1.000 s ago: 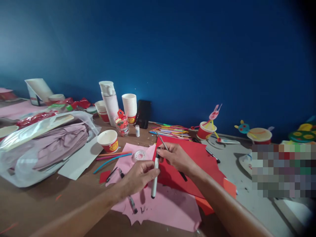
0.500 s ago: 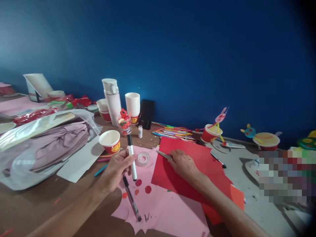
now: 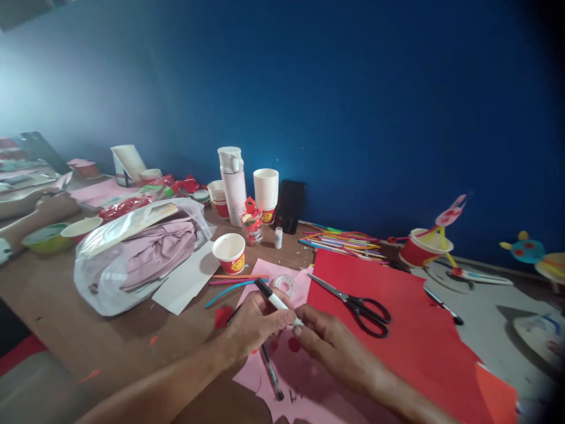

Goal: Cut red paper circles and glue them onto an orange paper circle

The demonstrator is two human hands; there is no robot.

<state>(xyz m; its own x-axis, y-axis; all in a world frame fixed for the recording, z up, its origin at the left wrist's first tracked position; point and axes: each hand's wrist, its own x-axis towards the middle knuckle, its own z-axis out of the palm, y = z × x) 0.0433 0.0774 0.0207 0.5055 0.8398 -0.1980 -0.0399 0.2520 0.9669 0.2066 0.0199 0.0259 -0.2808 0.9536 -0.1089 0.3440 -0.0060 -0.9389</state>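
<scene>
The left hand [image 3: 253, 324] is closed round a white marker [image 3: 277, 301], black end pointing away. The right hand [image 3: 329, 344] covers the marker's near end with its fingertips; whether they pinch it cannot be told. Under both hands a pen [image 3: 271, 377] lies half hidden on pink paper [image 3: 249, 380]; scissors [image 3: 357, 305] rest just beyond the right hand

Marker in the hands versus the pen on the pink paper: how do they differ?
The marker is thick, white with a black cap; the pen is slim and dark. The marker is held by the left hand and right hand; the pen lies loose. Both are writing tools.
</scene>
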